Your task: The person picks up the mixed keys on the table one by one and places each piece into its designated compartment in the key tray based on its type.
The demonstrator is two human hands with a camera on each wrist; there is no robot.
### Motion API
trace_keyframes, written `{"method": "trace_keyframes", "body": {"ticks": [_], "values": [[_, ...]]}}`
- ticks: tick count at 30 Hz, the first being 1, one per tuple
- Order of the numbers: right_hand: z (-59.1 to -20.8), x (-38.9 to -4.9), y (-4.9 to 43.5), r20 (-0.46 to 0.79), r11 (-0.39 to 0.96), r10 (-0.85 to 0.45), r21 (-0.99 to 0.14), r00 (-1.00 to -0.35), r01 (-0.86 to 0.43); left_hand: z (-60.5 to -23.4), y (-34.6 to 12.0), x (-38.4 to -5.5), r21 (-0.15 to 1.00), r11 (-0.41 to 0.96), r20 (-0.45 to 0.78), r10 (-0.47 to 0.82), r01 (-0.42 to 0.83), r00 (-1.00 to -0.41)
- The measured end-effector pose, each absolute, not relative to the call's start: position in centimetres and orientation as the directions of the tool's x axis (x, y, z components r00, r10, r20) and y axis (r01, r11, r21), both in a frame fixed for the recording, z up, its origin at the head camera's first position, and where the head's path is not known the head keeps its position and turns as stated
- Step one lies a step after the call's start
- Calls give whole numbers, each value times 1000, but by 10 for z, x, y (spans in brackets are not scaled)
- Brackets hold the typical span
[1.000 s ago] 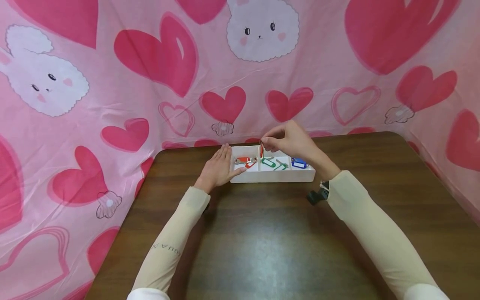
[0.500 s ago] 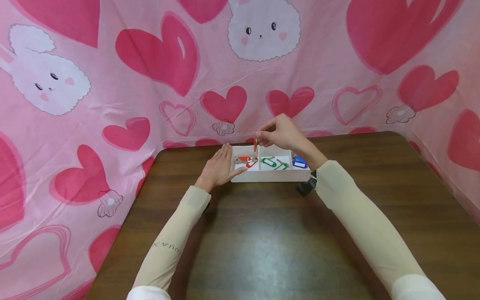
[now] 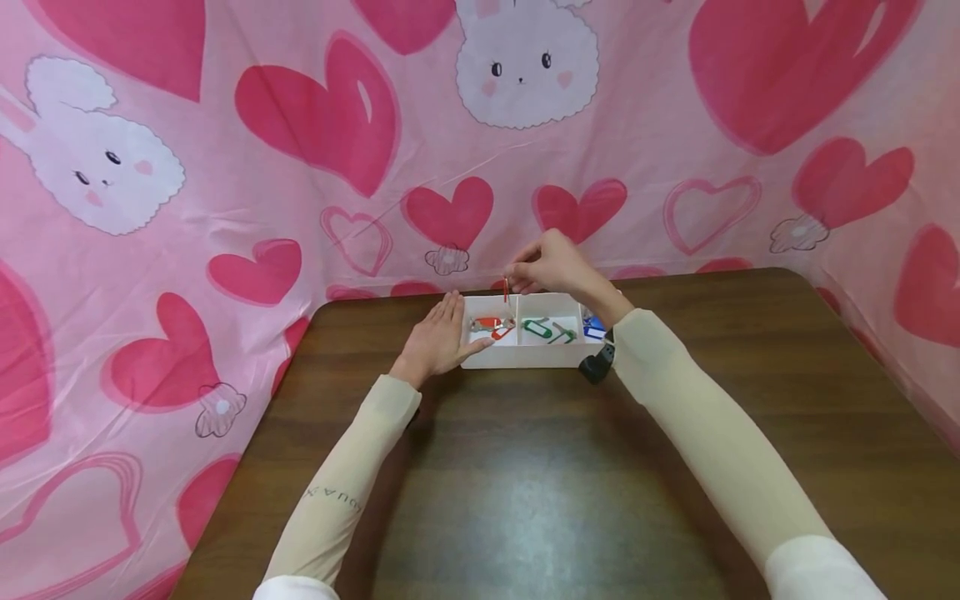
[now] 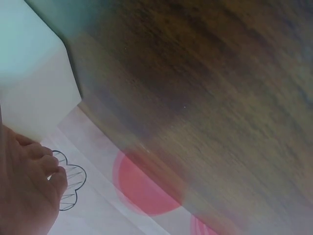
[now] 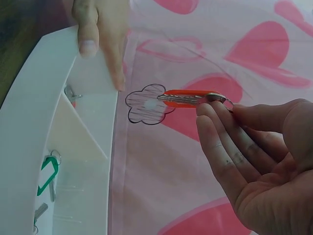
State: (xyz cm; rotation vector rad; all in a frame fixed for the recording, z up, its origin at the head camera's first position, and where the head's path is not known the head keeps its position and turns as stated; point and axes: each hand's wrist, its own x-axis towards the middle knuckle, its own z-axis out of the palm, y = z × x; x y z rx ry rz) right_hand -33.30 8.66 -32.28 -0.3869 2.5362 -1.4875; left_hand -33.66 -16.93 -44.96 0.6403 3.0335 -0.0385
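A white three-section box [image 3: 517, 357] stands at the table's back edge. My left hand [image 3: 435, 335] rests against its left end, fingers straight, thumb over the front wall. Above the left compartment, my right hand [image 3: 558, 263] pinches the ring of a key with an orange tag [image 5: 183, 98]; key and tag hang below the fingertips in the head view. Under it lie keys with orange tags [image 3: 491, 322]. Green-tagged keys [image 3: 537, 328] lie in the middle compartment. Part of a blue tag [image 3: 593, 332] shows in the right one, partly hidden by my right wrist.
The brown wooden table [image 3: 480, 483] stretches from the box toward me. A pink cloth with hearts and rabbits [image 3: 420, 125] hangs close behind the box and along both sides. Low dividers [image 5: 80, 122] separate the compartments.
My right hand has moved left with the orange-tagged key, from over the left divider to over the left compartment. My left hand has stayed on the box.
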Motion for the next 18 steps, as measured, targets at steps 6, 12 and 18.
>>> {"method": "trace_keyframes", "body": {"ticks": [6,12,18], "values": [[-324,-342,82,-48,461,-319,-880,-947,-111,-449,-170,-337,-24,917,-52,396,397,-917],[-328,-351,77,-70,445,-331,-891,-941,-90,-450,-170,-338,-22,918,-55,394,396,-917],[-331,-359,69,-99,452,-345,-889,-933,-73,-450,-170,-337,-17,917,-49,397,398,-917]]}}
